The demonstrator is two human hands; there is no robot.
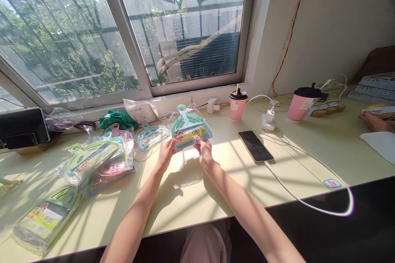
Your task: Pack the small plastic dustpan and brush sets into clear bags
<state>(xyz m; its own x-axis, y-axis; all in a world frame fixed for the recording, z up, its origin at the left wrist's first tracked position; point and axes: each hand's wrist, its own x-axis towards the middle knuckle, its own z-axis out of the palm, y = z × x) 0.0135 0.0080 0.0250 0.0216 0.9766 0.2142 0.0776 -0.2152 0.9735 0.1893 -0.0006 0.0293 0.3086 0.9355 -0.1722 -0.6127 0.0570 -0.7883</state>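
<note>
Because the clear wrap looks easy to crease, a light, even pinch seems best for the mint dustpan set [190,126], which the left hand [166,154] and the right hand [204,150] hold up in front of the body, its handle toward the window. The left fingers are closed on its lower left corner, the right fingers on its lower edge, partway to the other corner. Keeping both grips at the margins should leave the printed label readable, and a slight tilt may cut the glare.

Barred sunlight falls across the pale worktop [259,185]. On the left, more wrapped dustpan sets [45,220] in yellow-green, pink and mint lie loosely, some overlapping; on the right, a phone [255,146] lies joined to a white cable [345,213]. Farther back stand two pink cups [238,110] with black lids, and another person's hand [375,121] shows at the right edge. Beyond the sliding window [128,41] are an outdoor unit [212,59] and sunlit foliage [77,57].
</note>
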